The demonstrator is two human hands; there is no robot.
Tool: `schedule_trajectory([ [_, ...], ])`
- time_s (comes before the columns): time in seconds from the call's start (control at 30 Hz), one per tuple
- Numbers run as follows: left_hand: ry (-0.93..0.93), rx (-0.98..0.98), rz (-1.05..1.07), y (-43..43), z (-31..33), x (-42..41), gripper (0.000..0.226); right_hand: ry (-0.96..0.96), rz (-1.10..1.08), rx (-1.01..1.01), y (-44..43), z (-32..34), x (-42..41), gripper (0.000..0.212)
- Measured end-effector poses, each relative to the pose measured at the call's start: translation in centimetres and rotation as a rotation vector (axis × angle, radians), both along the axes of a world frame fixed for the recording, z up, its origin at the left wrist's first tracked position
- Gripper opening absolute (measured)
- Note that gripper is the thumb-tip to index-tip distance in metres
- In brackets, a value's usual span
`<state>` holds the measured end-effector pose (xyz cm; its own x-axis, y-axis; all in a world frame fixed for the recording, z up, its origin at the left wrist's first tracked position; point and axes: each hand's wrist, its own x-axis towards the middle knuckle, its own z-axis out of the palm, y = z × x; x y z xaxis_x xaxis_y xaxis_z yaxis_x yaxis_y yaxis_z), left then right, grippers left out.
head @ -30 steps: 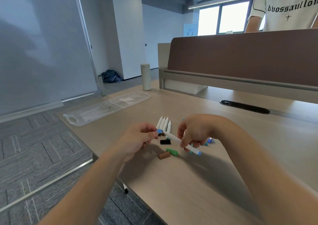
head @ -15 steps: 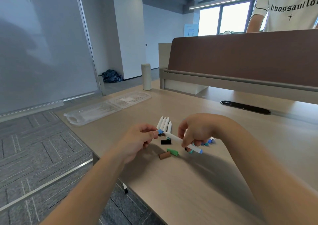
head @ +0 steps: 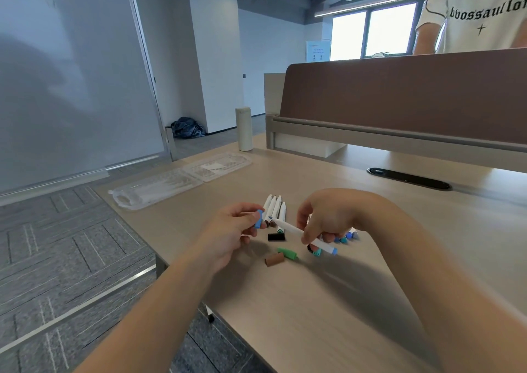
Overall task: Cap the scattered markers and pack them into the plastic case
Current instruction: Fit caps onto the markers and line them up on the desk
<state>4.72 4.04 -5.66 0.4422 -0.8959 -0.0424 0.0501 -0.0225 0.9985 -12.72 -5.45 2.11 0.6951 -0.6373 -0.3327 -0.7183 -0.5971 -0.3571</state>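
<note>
- Left hand (head: 228,231): you pinch the blue cap (head: 259,219).
- Right hand (head: 328,218): you grip the white marker (head: 289,228), tip just short of the cap.
- Step: capping; next, align and press home.
- Plastic case (head: 159,187): open, well apart, far left.

Open-plan office, desk divider panel (head: 399,93), whiteboard (head: 71,73), carpet tiles (head: 57,244)

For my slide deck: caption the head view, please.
Left hand holds a blue cap near the tip of a white marker gripped by the right hand.
</note>
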Motion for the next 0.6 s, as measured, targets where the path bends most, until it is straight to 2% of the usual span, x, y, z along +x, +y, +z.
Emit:
schedule_trajectory([
  [0.07, 0.072, -0.023, 0.071, -0.3, 0.1, -0.1, 0.008, 0.01, 0.013, 0.014, 0.0, 0.0, -0.1, 0.01],
  [0.17, 0.127, -0.03, 0.126, -0.5, 0.1, 0.0, 0.008, 0.029, 0.031, 0.079, 0.1, 0.0, -0.1, 0.007],
  [0.37, 0.106, -0.027, 0.117, -0.4, 0.1, -0.3, 0.011, 0.036, 0.025, 0.087, 0.1, -0.2, 0.1, 0.013],
  [0.6, -0.017, -0.018, 0.105, -0.4, 0.2, -1.5, 0.01, -0.034, 0.031, -0.019, 0.2, -0.4, 0.4, 0.017],
])
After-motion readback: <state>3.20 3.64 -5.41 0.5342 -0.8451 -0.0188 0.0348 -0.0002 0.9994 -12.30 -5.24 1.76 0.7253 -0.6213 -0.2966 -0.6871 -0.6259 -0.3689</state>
